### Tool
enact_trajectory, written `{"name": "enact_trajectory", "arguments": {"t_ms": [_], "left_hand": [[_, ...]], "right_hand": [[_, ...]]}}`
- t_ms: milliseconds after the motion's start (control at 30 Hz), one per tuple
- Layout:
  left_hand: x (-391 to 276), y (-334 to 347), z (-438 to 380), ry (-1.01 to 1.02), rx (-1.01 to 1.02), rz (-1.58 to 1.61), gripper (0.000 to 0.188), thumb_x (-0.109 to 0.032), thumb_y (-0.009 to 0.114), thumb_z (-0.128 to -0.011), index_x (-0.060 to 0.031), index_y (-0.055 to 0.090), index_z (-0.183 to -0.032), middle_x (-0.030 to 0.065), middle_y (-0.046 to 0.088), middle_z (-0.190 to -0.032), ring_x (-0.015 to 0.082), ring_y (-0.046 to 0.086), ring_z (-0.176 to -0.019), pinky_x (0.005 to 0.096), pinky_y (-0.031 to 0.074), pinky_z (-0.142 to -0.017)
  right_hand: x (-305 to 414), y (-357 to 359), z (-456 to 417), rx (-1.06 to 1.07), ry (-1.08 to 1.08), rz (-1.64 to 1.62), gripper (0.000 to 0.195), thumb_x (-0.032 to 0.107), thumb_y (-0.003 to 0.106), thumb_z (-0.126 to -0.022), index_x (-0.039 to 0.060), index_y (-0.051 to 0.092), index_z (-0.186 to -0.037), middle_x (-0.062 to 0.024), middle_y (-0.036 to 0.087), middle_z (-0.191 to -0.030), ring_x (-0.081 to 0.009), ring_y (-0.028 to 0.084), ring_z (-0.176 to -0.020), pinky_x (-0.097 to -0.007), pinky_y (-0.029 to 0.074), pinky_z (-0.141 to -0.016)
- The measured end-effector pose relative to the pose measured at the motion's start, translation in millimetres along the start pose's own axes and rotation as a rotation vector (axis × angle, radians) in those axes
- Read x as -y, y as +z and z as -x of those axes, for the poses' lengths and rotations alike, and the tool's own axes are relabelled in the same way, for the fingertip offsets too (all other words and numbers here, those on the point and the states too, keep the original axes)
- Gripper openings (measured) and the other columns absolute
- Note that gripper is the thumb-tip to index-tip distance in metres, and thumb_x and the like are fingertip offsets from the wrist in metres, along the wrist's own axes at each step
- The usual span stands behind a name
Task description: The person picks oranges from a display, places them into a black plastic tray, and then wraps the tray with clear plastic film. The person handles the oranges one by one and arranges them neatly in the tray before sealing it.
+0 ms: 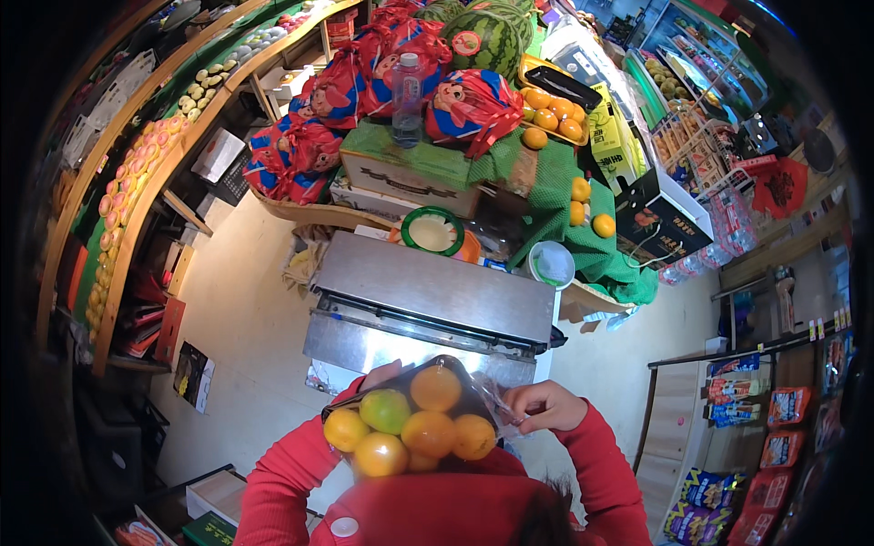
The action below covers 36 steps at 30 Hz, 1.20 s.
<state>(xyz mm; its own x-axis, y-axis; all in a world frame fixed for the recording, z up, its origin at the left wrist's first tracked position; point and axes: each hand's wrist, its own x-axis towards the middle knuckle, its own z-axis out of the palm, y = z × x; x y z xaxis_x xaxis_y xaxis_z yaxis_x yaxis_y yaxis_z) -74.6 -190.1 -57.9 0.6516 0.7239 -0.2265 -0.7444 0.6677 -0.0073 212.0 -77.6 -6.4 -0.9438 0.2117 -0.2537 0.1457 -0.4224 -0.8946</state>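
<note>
A dark tray of oranges (428, 434) with clear plastic film over it is held close against my chest; one fruit is greenish. My left hand (384, 375) is at the tray's far left edge, its fingers mostly hidden behind the tray. At the right side, my right hand (544, 407) pinches the loose end of the clear film (497, 403) between thumb and fingers. Just beyond the tray stands a metal film-wrapping machine (437, 283) with a flat steel top. A green-rimmed round container (432, 231) and a white tub (552, 264) are behind it.
Behind the machine, a display holds a cardboard box (410, 174), a plastic bottle (407, 102), red-and-blue bags (471, 109), watermelons (488, 44) and a tray of oranges (556, 112). A wooden fruit shelf (153, 170) curves along the left; snack packets (785, 406) hang at the right.
</note>
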Motion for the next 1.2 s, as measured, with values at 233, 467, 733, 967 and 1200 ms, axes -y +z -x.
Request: {"name": "enact_trajectory", "arguments": {"t_ms": [233,467,733,967,1200], "left_hand": [[2,-1,-6,-0.015,0.011,0.007,0.056,-0.048,0.054,-0.086,-0.0098,0.047,-0.126,0.0188,0.051,-0.128,0.0347,0.055,-0.110,0.0456,0.043,-0.097],[6,-2,-6,-0.012,0.013,0.020,0.055,-0.046,0.055,-0.086,-0.0098,0.047,-0.126,0.0192,0.050,-0.129,0.0349,0.055,-0.111,0.0454,0.042,-0.097],[10,1,-6,0.029,0.037,-0.014,0.052,-0.043,0.055,-0.087,-0.0087,0.048,-0.124,0.0190,0.050,-0.128,0.0331,0.055,-0.108,0.0433,0.043,-0.095],[9,19,-22,0.160,0.071,-0.404,0.048,-0.041,0.054,-0.087,-0.0067,0.051,-0.121,0.0184,0.052,-0.126,0.0297,0.056,-0.103,0.0399,0.043,-0.091],[24,75,5,0.335,0.337,-0.982,0.045,-0.039,0.053,-0.088,-0.0048,0.053,-0.117,0.0177,0.053,-0.124,0.0264,0.057,-0.098,0.0364,0.044,-0.087]], "right_hand": [[-5,1,7,-0.069,-0.537,-0.531,0.014,0.015,0.058,-0.086,0.0032,0.054,-0.082,-0.0106,0.053,-0.091,-0.0292,0.052,-0.091,-0.0419,0.043,-0.081],[28,25,0,-0.231,-0.004,-0.438,0.042,0.038,0.050,-0.092,-0.0027,0.053,-0.103,-0.0172,0.058,-0.099,-0.0275,0.059,-0.086,-0.0359,0.050,-0.071],[57,66,-11,-0.393,-0.032,-0.122,0.027,0.019,0.049,-0.096,-0.0054,0.059,-0.102,-0.0013,0.046,-0.054,-0.0079,0.038,-0.044,-0.0219,0.031,-0.045],[84,80,-11,-0.633,-0.390,0.118,0.038,0.030,0.052,-0.095,-0.0060,0.063,-0.102,0.0014,0.044,-0.048,-0.0050,0.033,-0.038,-0.0207,0.027,-0.042],[98,80,0,-0.949,-0.521,0.765,0.032,0.026,0.058,-0.090,-0.0008,0.067,-0.105,-0.0088,0.067,-0.074,-0.0101,0.051,-0.052,-0.0233,0.042,-0.054]]}}
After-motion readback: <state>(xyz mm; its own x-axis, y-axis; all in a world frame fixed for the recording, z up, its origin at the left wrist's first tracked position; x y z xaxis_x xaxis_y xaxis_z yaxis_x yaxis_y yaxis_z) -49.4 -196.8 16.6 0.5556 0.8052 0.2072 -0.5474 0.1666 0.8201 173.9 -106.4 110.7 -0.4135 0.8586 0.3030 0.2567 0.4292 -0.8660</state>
